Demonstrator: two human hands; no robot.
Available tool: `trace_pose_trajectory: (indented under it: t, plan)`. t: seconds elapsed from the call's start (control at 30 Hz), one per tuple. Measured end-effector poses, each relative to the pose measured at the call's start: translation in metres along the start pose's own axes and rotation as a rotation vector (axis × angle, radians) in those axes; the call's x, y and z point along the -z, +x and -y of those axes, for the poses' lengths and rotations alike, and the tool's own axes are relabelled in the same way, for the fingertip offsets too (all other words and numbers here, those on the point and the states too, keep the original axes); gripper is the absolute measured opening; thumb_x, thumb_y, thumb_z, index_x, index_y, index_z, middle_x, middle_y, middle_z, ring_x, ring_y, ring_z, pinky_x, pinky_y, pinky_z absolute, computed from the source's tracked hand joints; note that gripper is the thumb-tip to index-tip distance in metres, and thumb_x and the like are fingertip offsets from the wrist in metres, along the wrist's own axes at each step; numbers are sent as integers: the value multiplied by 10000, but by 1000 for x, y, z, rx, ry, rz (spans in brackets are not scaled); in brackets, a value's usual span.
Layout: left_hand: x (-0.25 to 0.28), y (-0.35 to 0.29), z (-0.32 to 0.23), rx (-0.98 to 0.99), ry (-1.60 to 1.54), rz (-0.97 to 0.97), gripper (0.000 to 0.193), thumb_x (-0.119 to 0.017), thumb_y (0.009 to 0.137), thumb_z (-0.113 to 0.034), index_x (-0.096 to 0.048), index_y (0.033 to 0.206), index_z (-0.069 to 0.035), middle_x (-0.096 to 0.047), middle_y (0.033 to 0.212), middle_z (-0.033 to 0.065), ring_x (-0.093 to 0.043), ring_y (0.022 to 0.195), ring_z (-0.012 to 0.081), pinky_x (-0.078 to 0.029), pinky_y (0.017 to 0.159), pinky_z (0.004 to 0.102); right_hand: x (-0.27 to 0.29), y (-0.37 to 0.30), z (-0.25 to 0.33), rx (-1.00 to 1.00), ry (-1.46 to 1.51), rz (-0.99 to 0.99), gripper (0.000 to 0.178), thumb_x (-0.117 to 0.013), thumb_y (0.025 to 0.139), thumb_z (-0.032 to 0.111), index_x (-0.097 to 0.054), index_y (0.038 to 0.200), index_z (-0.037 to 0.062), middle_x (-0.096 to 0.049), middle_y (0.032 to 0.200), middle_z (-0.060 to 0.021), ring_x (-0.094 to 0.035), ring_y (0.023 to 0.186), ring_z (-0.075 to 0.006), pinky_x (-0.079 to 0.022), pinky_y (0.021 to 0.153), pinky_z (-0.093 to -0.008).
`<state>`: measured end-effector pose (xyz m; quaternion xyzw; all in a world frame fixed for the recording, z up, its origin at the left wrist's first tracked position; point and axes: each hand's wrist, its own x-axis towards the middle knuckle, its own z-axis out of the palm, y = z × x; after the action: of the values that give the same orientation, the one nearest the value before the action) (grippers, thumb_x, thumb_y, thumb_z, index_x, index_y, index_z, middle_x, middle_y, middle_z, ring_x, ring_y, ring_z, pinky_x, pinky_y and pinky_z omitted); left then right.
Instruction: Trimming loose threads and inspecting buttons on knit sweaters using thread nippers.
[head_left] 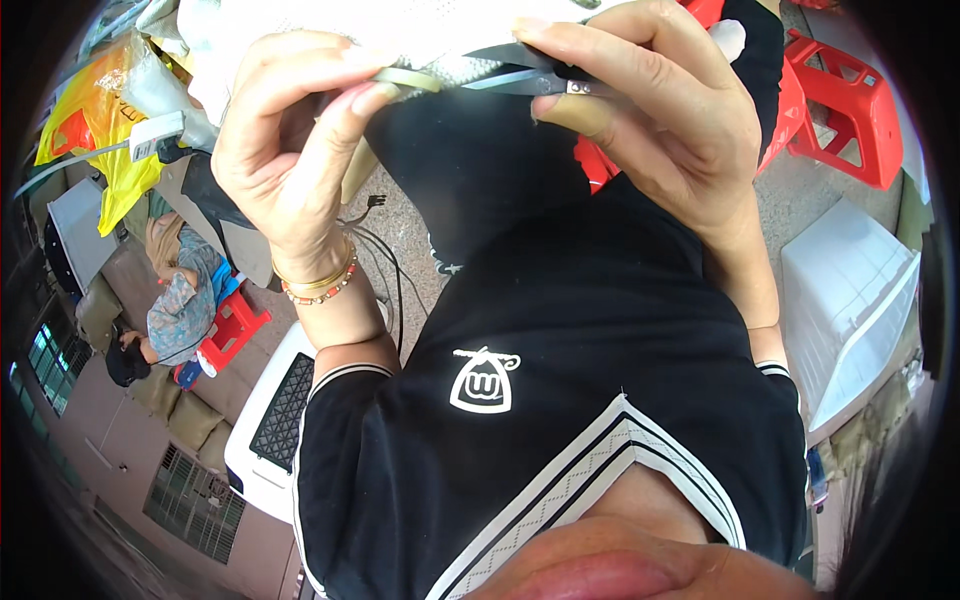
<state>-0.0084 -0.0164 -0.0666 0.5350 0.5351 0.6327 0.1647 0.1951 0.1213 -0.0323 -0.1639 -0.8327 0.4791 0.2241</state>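
Grey floor (pixel 790 200); left hand (pixel 280 150) pinches fabric (pixel 462 68), right hand (pixel 680 110) holds snips (pixel 530 80)

Yellow bag (pixel 122 175); red stool (pixel 880 112) near white container (pixel 835 275)

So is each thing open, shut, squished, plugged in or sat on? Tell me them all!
Left hand: closed, pinching a pale strip
Right hand: closed on the scissors
Scissors: blades look apart
White cloth: bunched up
Yellow bag: crumpled
White adapter: cord attached
Black cable end: loose, not plugged in
Red stool on the left: sat on by a person
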Motion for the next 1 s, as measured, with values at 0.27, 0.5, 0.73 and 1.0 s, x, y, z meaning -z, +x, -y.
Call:
trace_pose_trajectory:
  t: [0.27, 0.5, 0.73, 1.0]
  plan:
    - [-1, 0, 2, -13, -89, 7, 240, -714, 743, 102, -634, 961, 44, -631, 960, 130, -593, 847, 144, -477, 776, 231, -5, 0, 0, 125, -151, -34, 467, -793, 716, 82, -667, 1164, 48, -541, 787, -40, -507, 646, -139, -397, 550, -247]
    - [-1, 1, 4, 1, -101, 2, 235, -704, 748, 107, -618, 958, 48, -632, 962, 147, -606, 843, 157, -494, 771, 245, -10, 0, -3, 136, -126, -86, 473, -799, 699, 79, -674, 1154, 54, -535, 779, -38, -499, 638, -141, -399, 549, -245]
    - [-2, 1, 5, -11, -101, 10, 234, -705, 748, 103, -618, 959, 51, -634, 955, 150, -617, 855, 174, -507, 775, 260, -15, -3, -7, 179, -140, -135, 470, -810, 685, 87, -687, 1138, 63, -516, 769, -30, -493, 645, -133, -399, 552, -240]
    - [1, 2, 5, -13, -105, 26, 218, -711, 754, 88, -623, 950, 52, -633, 954, 152, -624, 861, 183, -512, 776, 260, -17, -2, -10, 132, -41, -166, 486, -811, 687, 97, -685, 1157, 82, -499, 778, -23, -479, 656, -132, -396, 556, -239]
